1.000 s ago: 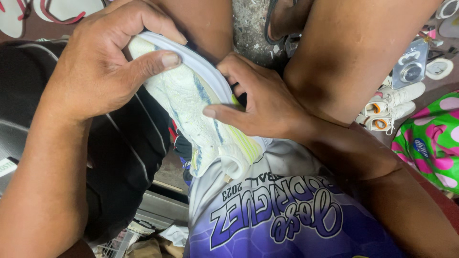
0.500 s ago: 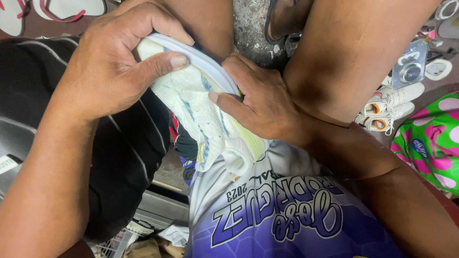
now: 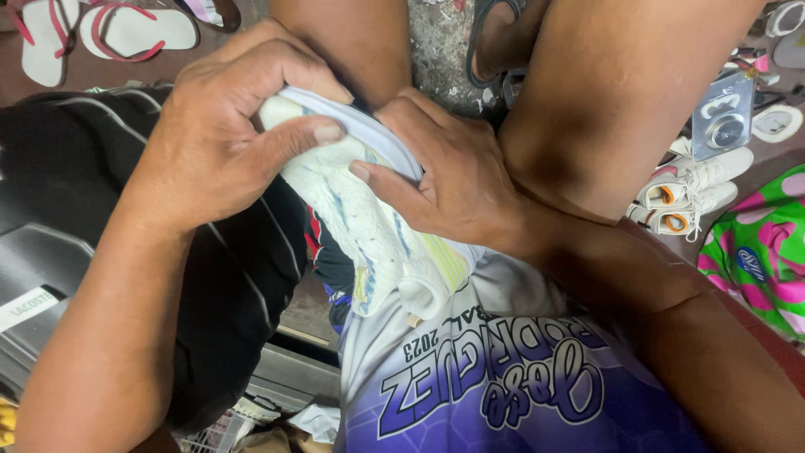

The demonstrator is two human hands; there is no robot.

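Cluttered floor below; both hands' grip (image 3: pixel 226 143) (image 3: pixel 453 180) closed around white shoe (image 3: pixel 369 226)

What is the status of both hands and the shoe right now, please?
Left hand gripping the white shoe at the toe. Right hand pressing along its sole edge. Shoe wedged between knees; nothing blocking.

Soft, even daylight fills the view, bright enough to read colours well and without harsh glare. The skin of the left hand (image 3: pixel 222 138) and right hand (image 3: pixel 457 180) shows a mild sheen on the knuckles. Shadows gather in the gap under the white shoe (image 3: pixel 369 226) and across the black bag (image 3: pixel 101 218). Focus is sharp in the centre; the corners are slightly softer and stretched
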